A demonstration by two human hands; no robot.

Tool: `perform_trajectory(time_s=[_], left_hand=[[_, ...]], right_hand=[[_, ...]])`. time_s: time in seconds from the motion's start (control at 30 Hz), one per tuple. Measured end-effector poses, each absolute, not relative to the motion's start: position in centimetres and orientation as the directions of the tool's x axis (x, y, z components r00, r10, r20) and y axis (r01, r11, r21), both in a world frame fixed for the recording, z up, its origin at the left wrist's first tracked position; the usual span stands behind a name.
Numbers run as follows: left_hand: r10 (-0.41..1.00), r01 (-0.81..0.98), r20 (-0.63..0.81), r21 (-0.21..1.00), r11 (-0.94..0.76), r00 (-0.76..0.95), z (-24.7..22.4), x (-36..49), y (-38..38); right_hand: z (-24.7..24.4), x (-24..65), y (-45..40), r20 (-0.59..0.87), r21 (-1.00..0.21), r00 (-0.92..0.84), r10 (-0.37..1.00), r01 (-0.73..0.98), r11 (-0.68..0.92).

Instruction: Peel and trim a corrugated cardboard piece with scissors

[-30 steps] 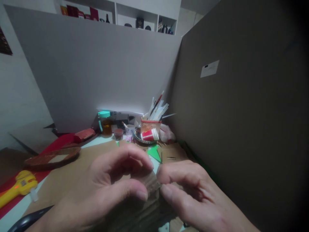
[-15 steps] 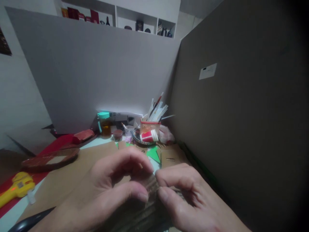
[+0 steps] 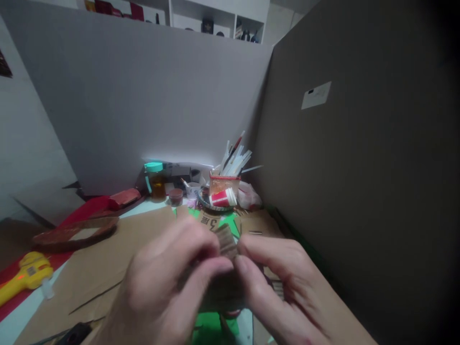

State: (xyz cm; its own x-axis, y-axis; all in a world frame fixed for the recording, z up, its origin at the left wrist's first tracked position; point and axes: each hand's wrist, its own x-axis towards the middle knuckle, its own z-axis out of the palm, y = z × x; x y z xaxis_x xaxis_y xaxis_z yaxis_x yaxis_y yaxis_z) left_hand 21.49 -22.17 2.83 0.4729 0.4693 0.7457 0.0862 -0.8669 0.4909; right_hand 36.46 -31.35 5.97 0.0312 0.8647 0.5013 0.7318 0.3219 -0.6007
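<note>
A piece of brown corrugated cardboard (image 3: 225, 242), its ridges showing, is held up between my two hands. My left hand (image 3: 172, 273) is closed on its left side, blurred, with thumb and forefinger near each other. My right hand (image 3: 283, 282) pinches its right side between thumb and forefinger, close to the left fingertips. The lower part of the piece is dark and partly hidden behind the fingers. Beneath the hands lie a green sheet (image 3: 215, 330) and a dark-handled tool (image 3: 75, 333), partly cut off by the left wrist.
A yellow glue gun (image 3: 32, 273) lies at the left. Flat brown cardboard (image 3: 143, 230) covers much of the table. At the back stand a jar with a turquoise lid (image 3: 156, 182), a container of white sticks (image 3: 224, 184) and a tipped red-and-white cup (image 3: 221, 197). Grey panels (image 3: 172, 96) rise behind.
My hands and the cardboard piece have risen slightly. The left fingers have moved right and closed nearer the right hand. The view has tipped down a little, showing more table below.
</note>
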Motion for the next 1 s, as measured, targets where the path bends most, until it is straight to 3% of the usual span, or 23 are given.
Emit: perform_trajectory(time_s=[0.1,0.33,0.47,0.6,0.9,1.0], left_hand=[[0.397,0.014,0.716,0.476,-0.879,0.574,3.0,21.5,-22.5],[0.369,0.076,0.718,0.406,-0.911,0.591,2.9,21.3,-22.6],[0.319,0.102,0.710,0.331,-0.938,0.628,3.0,21.2,-23.0],[0.234,0.092,0.703,0.234,-0.968,0.671,3.0,21.6,-22.9],[0.209,0.093,0.688,0.202,-0.975,0.695,2.6,21.7,-23.0],[0.160,0.146,0.727,0.083,-0.986,0.667,2.3,21.5,-23.2]], right_hand=[[6.1,36.8,-31.3,0.508,-0.591,-0.041,0.860,0.710,0.383],[6.2,36.7,-31.5,0.490,-0.601,-0.099,0.866,0.682,0.417],[5.8,36.2,-31.4,0.441,-0.634,-0.065,0.895,0.683,0.362],[5.1,36.1,-31.2,0.490,-0.598,-0.035,0.871,0.713,0.365],[5.1,35.9,-31.8,0.446,-0.529,0.017,0.895,0.812,0.248],[4.8,35.7,-31.8,0.392,-0.544,-0.004,0.920,0.806,0.235]])
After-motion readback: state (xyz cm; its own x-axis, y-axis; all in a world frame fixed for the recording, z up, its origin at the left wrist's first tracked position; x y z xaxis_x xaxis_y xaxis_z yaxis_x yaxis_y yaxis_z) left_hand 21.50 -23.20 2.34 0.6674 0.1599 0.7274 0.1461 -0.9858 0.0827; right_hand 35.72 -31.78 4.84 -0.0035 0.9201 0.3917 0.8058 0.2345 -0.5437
